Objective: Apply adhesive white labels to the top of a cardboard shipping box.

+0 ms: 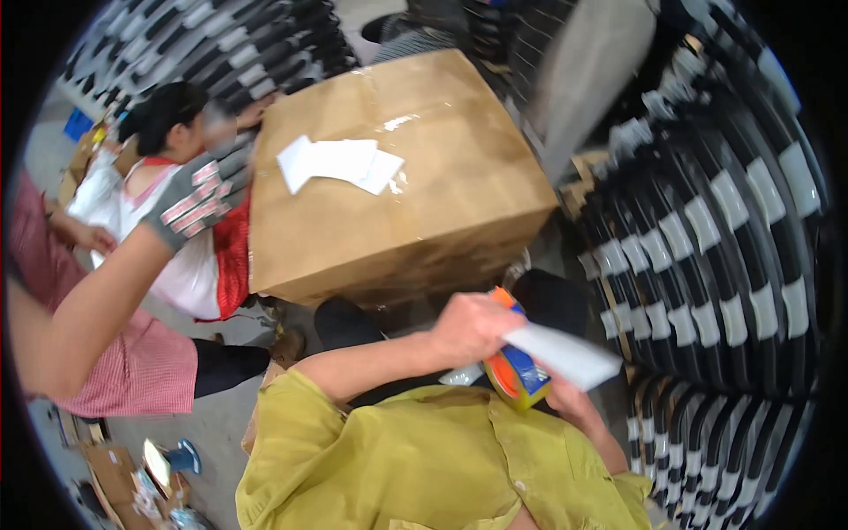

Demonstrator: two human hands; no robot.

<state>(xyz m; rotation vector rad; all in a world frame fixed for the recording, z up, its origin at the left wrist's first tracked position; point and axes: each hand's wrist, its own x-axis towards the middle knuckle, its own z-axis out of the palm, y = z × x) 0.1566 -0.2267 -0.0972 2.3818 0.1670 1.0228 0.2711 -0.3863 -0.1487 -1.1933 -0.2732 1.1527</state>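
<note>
A blurred white slip of paper [570,355] stretches out from my left hand [473,329], whose fingers are closed at its near end. Just beneath it is an orange, blue and yellow-green object [521,375], perhaps a roll or a small pack; its kind is unclear. My right hand [570,402] is closed by the lower right side of that object and seems to hold it, though the slip hides part of the fingers. In front of my knees stands a large brown cardboard box [353,238], with several white paper slips [340,163] overlapping on its top.
A co-worker's grey-gloved hand [203,199] reaches to the box's left side. Beside it crouches another person [168,132]. Stacked black curved tubes with white wraps [707,238] rise on the right. Opened cardboard [115,473] lies on the floor at lower left.
</note>
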